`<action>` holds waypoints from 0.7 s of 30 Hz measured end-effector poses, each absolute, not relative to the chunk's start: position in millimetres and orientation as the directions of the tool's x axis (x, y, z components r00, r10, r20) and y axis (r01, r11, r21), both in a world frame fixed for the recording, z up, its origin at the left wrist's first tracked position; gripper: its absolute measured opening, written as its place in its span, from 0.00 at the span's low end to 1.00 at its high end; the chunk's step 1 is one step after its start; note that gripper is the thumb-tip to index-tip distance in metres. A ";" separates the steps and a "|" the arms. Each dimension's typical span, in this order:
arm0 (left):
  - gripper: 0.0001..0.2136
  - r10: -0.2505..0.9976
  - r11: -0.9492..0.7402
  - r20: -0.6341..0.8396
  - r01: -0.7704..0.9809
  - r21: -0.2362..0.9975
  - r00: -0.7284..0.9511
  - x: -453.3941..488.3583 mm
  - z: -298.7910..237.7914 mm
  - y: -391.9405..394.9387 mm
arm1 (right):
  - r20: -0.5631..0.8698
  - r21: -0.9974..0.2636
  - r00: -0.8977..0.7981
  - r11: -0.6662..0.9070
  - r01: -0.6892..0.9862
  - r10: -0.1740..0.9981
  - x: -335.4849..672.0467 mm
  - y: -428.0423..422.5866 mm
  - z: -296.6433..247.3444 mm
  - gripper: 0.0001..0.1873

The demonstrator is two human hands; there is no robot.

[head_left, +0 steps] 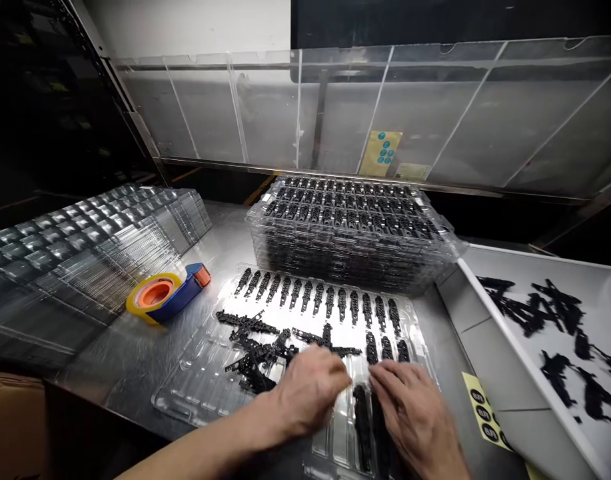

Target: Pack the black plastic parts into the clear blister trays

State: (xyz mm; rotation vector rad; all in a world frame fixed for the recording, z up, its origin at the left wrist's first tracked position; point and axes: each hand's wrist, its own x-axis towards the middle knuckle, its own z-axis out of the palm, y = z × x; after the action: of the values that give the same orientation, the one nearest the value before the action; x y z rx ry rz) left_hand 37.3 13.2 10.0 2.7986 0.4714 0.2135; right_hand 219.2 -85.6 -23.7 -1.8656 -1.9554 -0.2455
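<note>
Both my hands rest palm-down on the clear tray (pixel 195 373) lying flat on the desk (pixel 135 347). My left hand (pixel 310 393) is loosely curled over the loose black parts (pixel 255 353) piled mid-tray; whether it grips one, I cannot tell. My right hand (pixel 415 413) lies flat, released, fingers touching slotted parts. Filled tray stack (pixel 350 227) behind; tape dispenser (pixel 165 293) to the left.

My clear plastic tray (pixel 200 373) lies flat before me, its far row filled with upright black parts (pixel 318 297), others (pixel 258 350) heaped loose.
</note>
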 end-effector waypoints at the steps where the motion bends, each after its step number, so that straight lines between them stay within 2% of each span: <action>1: 0.11 0.454 -0.866 0.062 0.424 0.265 0.889 40.2 13.2 19.7 | 0.370 -0.158 0.000 0.063 0.986 0.929 215.6 -72.3 -21.7 0.10; 3: 0.09 0.569 -0.797 -0.047 0.565 0.214 0.821 47.3 21.3 33.4 | 0.299 -0.129 -0.016 0.057 0.990 0.954 210.6 -47.4 -17.2 0.10; 6: 0.05 0.587 -0.748 -0.190 0.617 0.243 0.787 54.4 31.6 49.1 | 0.257 -0.089 -0.046 0.071 0.993 0.965 213.4 -30.7 -7.8 0.11; 10: 0.12 0.682 -0.631 -0.202 0.705 0.324 0.703 49.5 31.4 52.1 | 0.277 -0.054 0.050 -0.037 0.998 0.960 224.5 -53.3 0.9 0.10; 13: 0.19 0.739 -0.519 -0.171 0.713 0.471 0.651 43.8 26.1 45.9 | 0.355 0.003 0.105 -0.113 0.994 0.929 219.9 -74.5 -6.3 0.12; 15: 0.20 0.766 -0.418 -0.138 0.651 0.634 0.627 43.6 24.2 42.6 | 0.363 0.020 0.078 -0.091 0.996 0.929 209.3 -79.4 -16.4 0.12; 17: 0.21 0.775 -0.280 -0.179 0.582 0.763 0.607 46.0 24.1 42.2 | 0.333 -0.003 0.042 -0.044 0.999 0.942 197.6 -77.2 -25.3 0.11; 19: 0.22 0.753 -0.176 -0.273 0.583 0.793 0.598 49.5 25.3 44.6 | 0.318 -0.040 0.019 -0.007 0.999 0.948 189.8 -71.6 -29.2 0.10; 21: 0.23 0.728 -0.145 -0.345 0.625 0.767 0.592 52.8 27.0 48.1 | 0.322 -0.070 0.006 0.017 0.997 0.947 188.9 -66.2 -27.8 0.11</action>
State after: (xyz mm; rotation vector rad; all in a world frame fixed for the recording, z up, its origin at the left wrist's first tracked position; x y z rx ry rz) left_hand 52.8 48.1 27.0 1.8446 1.0958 0.1327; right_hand 188.9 -66.2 -27.8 -2.0081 -2.0193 -0.2598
